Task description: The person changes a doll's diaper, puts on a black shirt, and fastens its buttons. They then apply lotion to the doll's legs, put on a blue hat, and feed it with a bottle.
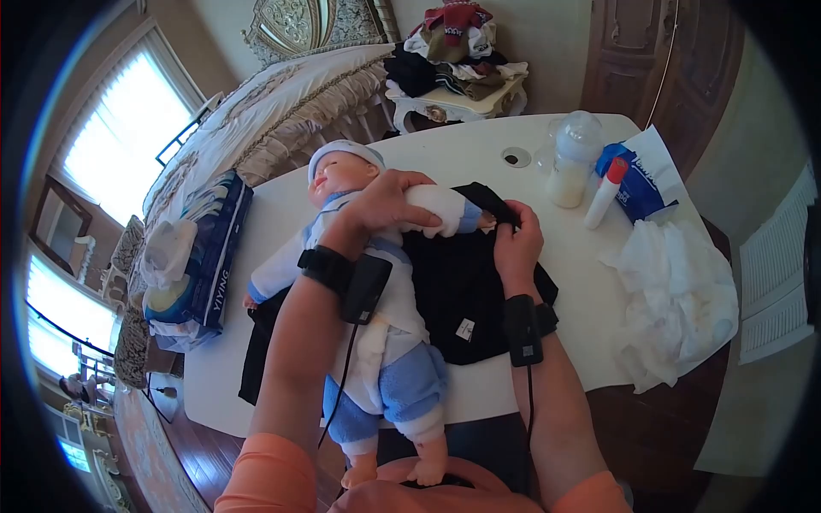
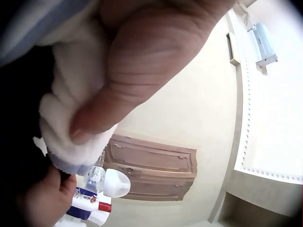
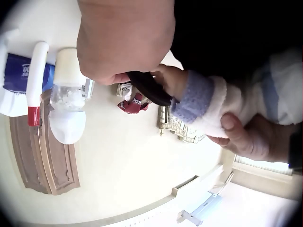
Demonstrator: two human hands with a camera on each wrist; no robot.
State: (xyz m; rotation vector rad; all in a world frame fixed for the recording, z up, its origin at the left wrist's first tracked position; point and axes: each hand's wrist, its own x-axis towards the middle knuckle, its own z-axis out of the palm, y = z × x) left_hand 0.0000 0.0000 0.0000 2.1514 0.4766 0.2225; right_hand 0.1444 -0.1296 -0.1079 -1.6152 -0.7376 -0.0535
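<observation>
A baby doll [image 1: 395, 346] in a white and blue fleece outfit and cap lies on its back along the table. Beneath it spreads a black garment [image 1: 453, 291] with a white label [image 1: 465, 330]. My left hand [image 1: 389, 205] grips the doll's outstretched arm, thumb pressed into the white sleeve [image 2: 85, 71]. At the end of that arm, my right hand [image 1: 517, 244] pinches the edge of the black garment. In the right wrist view, a black fabric band [image 3: 149, 89] runs from the right fingers past the doll's small bare hand [image 3: 173, 78], right at the blue cuff [image 3: 196, 97].
On the white table [image 1: 410, 137] stand a milk bottle [image 1: 571, 162] and a red-capped white tube [image 1: 605, 192] beside a blue packet [image 1: 637, 179]. Crumpled white plastic [image 1: 676, 299] hangs over the right edge. A blue diaper pack [image 1: 205, 256] lies on the left.
</observation>
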